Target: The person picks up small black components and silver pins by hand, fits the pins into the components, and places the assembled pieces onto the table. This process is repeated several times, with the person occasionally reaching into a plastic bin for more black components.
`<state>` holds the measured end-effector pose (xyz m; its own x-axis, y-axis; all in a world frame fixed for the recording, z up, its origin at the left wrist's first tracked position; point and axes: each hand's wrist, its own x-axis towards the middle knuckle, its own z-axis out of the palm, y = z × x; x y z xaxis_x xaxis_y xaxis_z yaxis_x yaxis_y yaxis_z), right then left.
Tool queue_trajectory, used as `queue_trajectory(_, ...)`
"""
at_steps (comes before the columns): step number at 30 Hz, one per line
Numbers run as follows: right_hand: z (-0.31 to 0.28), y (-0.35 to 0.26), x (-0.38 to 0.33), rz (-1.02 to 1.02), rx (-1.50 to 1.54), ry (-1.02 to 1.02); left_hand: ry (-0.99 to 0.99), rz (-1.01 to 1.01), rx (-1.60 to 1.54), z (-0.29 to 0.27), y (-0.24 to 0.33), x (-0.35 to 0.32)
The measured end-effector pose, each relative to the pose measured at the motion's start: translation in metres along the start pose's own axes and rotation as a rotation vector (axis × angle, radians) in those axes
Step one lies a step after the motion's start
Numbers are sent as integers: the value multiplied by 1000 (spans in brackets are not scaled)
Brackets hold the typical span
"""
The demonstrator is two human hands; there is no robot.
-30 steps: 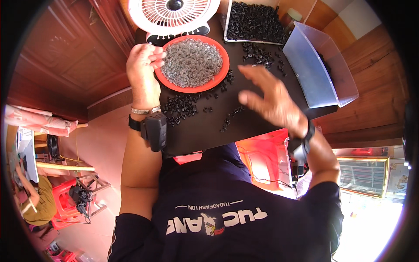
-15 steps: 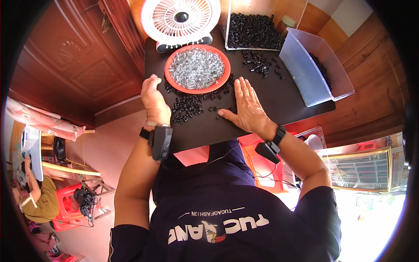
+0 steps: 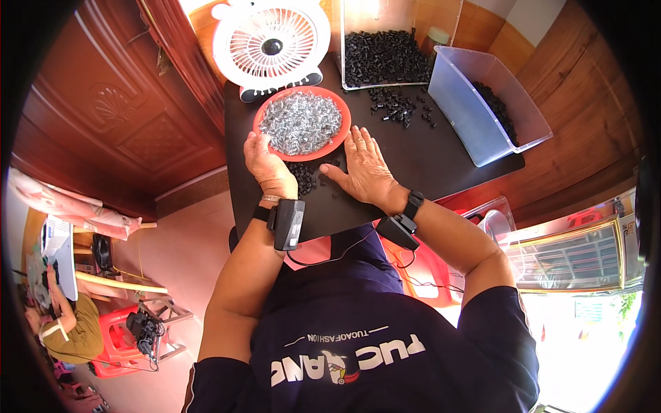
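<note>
Your right hand (image 3: 366,167) is open, back upward, with its thumb spread toward your left hand and its fingertips just beside the lower right rim of the red plate (image 3: 318,155). Your left hand (image 3: 267,165) stands on its edge at the plate's lower left, fingers partly bent; you cannot tell from this view whether it grips the rim or only rests against it. Between your two hands, just below the plate, lies a heap of small black pieces (image 3: 303,177) on the dark surface (image 3: 430,158). The plate itself is piled with small clear pieces (image 3: 301,124).

On your left wrist is a dark boxy device (image 3: 290,224), and another device (image 3: 398,231) is strapped at your right wrist, with a thin cable near them.

Behind the plate stands a white fan (image 3: 272,45) on dark feet. To its right, a clear bin (image 3: 385,87) holds many black pieces, with a scattered cluster (image 3: 399,107) in front of it. Farther right, a bluish translucent bin (image 3: 468,120) stands at an angle, with black pieces inside.

Off to your far left, another person (image 3: 74,330) in an olive top sits near a red stool (image 3: 117,339).
</note>
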<state>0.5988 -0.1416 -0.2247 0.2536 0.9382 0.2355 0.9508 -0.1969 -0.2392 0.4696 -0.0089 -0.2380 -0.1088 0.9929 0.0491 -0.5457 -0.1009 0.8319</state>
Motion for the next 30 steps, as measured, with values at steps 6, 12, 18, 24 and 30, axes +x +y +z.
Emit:
queue_trajectory(6,-41,4,-38,-168,127,42,86,-161,-26,-15,42,20)
queue_trajectory(12,-36,-54,-59,-729,406,-179,-43,-308,-21,-35,32,82)
queue_trajectory(18,9,-89,-38,-826,419,-214,-177,-333,-133,-35,-8,109)
queue_trajectory(24,6,-59,-28,-753,309,-169,-308,-310,-173,-29,-7,85)
queue_trajectory(30,-15,-39,-17,-751,610,-191,-189,-325,-192,-28,-7,86)
